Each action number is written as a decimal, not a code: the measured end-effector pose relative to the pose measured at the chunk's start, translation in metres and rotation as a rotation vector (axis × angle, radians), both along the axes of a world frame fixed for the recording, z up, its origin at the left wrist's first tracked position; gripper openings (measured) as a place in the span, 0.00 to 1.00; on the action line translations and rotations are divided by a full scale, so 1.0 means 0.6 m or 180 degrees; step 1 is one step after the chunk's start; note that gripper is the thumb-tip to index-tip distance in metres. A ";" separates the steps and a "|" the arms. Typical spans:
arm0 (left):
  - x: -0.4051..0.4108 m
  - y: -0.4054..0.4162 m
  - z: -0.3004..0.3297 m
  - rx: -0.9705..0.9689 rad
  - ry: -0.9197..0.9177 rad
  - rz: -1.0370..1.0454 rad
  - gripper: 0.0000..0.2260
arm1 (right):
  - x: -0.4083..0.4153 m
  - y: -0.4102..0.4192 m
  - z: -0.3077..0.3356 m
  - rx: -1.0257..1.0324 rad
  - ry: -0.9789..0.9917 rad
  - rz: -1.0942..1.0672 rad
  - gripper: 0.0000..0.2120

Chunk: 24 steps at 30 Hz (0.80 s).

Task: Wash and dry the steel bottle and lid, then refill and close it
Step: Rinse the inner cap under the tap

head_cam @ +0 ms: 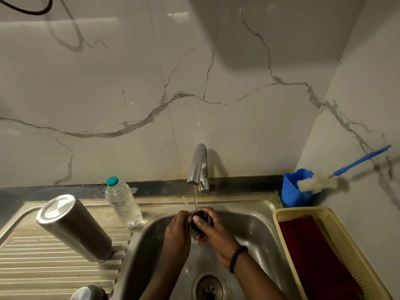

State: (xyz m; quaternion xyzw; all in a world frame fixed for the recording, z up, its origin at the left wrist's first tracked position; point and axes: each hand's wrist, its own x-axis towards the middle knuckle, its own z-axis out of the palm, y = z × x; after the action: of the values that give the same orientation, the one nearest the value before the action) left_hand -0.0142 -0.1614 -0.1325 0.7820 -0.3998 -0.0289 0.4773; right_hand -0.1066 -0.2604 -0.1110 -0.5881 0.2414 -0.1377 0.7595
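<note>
Steel bottle (75, 228) stands upside down on the ribbed drainboard (43, 267) left of the sink (255, 226), mouth down, most likely so it can drain while the lid gets attention. Both hands meet over the basin directly beneath the tap (198, 167), where a thin stream of water falls onto a small dark object, probably the lid (200, 224), though it is too shadowed to be sure. The right hand (213, 232) has its grip curled around that object with the thumb on top, and the left hand (177, 232) grasps it from the other side, seemingly to turn or rub it under the flow. A clear plastic water bottle (123, 202) waits on the counter behind, perhaps for refilling. A red cloth (313, 256) lies in the basket (337, 234) at right, handy for drying.
</note>
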 end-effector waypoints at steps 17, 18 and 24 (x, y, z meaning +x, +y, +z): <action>-0.020 -0.017 0.036 -0.1200 0.2986 0.0467 0.05 | 0.039 -0.007 -0.008 -0.1169 0.0475 -0.0720 0.03; -0.017 -0.017 0.034 -0.1203 0.3002 0.0496 0.06 | 0.039 -0.006 -0.007 -0.1206 0.0474 -0.0677 0.03; -0.016 -0.016 0.034 -0.0621 0.3519 0.0290 0.18 | 0.039 -0.004 -0.012 -0.1931 0.0765 -0.0793 0.20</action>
State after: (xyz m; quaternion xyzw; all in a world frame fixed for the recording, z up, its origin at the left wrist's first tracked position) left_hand -0.0237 -0.1711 -0.1122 0.6192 -0.0570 -0.3767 0.6866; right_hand -0.0833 -0.2627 -0.1181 -0.7651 0.3472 -0.2246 0.4937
